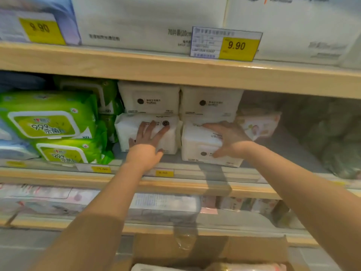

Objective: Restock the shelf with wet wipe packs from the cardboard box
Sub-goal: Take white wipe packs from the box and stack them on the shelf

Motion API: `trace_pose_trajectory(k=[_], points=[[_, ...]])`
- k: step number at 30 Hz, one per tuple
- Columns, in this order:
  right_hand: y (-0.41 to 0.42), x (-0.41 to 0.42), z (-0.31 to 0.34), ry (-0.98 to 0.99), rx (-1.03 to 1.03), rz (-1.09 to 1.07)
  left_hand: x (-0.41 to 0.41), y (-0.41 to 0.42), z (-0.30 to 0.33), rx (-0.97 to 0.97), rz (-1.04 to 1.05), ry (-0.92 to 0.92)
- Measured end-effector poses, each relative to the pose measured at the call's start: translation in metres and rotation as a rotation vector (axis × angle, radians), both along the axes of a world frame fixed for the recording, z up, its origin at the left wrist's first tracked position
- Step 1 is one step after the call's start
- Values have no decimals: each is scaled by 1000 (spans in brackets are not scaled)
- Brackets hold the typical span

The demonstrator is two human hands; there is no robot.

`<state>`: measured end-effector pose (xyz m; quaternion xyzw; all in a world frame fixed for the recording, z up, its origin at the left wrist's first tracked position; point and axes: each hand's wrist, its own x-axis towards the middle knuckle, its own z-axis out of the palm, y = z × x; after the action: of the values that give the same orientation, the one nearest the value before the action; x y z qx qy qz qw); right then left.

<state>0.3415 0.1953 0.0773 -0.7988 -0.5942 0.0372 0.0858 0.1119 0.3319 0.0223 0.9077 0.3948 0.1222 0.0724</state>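
Note:
White wet wipe packs stand in two stacks on the middle shelf (pixel 195 184). My left hand (pixel 148 142) lies flat with spread fingers on the front of the lower left white pack (pixel 127 132). My right hand (pixel 228 138) rests on the lower right white pack (pixel 197 145), fingers over its top front and thumb on its face; this pack sits tilted, nearer the shelf edge. Two more white packs (pixel 150 98) sit on top behind them. The open cardboard box (pixel 211 249) is at the bottom, with packs (pixel 244 267) showing inside.
Green wipe packs (pixel 48 120) fill the shelf to the left. A pale patterned pack (pixel 257 124) lies right of my right hand, with bare shelf space beyond it. Large white packs and a yellow 9.90 price tag (pixel 236 45) sit on the shelf above.

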Motion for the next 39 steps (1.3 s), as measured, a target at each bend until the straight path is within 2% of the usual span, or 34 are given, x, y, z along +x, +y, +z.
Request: trace_pose_trajectory(k=[3,6,8,15,18,22,26,30,33,37,39], points=[[0,-3,-12,-101,-22,-26,0,2,-1,-11,8,-40],[-11,-24,-35,-291,103,-119,2,2,-5,11,22,-66],[-15,-33,-47,-341,150,-157,2,2,-6,28,20,-75],[15,-7,-47,-275,115,-19,4,4,-15,77,17,-120],[18,-6,-51,-276,148,-37,5,3,-18,95,20,-111],[19,-9,-46,-286,51,-55,3,3,-15,72,8,-101],[18,-20,-19,-206,-128,-49,-6,-5,8,-66,-91,-105],[-26,-54,1,19,35,23,-35,-69,12,-116,-143,-281],[-79,-87,-9,230,52,76,-77,-134,-5,-121,-171,-331],[-151,-129,-42,331,33,130,-141,-206,-42,-200,-192,-250],[-181,-153,-59,416,17,155,-171,-232,-62,-280,-130,-192]])
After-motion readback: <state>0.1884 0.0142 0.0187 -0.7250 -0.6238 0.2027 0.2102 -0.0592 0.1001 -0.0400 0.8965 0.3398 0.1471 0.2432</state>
